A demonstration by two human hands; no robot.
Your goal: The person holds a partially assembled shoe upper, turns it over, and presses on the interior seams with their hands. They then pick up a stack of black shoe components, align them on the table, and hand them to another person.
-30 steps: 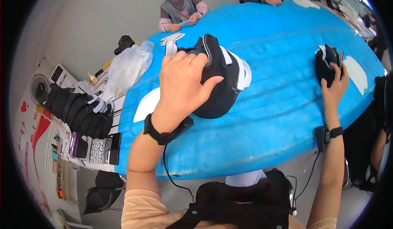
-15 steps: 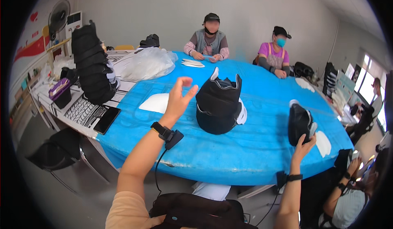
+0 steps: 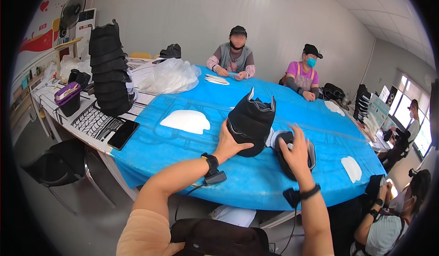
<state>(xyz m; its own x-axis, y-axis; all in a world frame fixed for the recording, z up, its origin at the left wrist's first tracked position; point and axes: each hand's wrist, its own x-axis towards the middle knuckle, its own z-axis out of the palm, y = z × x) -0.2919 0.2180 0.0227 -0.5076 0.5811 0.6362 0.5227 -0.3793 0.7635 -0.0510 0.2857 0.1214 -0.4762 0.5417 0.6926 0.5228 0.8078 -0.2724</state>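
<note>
At blue table [image 3: 329,132]: left grip [image 3: 228,145] clasping black stack [image 3: 250,119]; right grip [image 3: 298,153] spread over dark piece [image 3: 284,165].

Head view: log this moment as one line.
left hand: against taller black piece; right hand: over smaller black piece; surface: blue cover; nearby: white flat piece

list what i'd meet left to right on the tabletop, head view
Purple-rimmed black bin, tall stack of black pieces, wide rounded white sheet, upright black hollow piece, low black hollow piece, narrower rounded white sheet.
</note>
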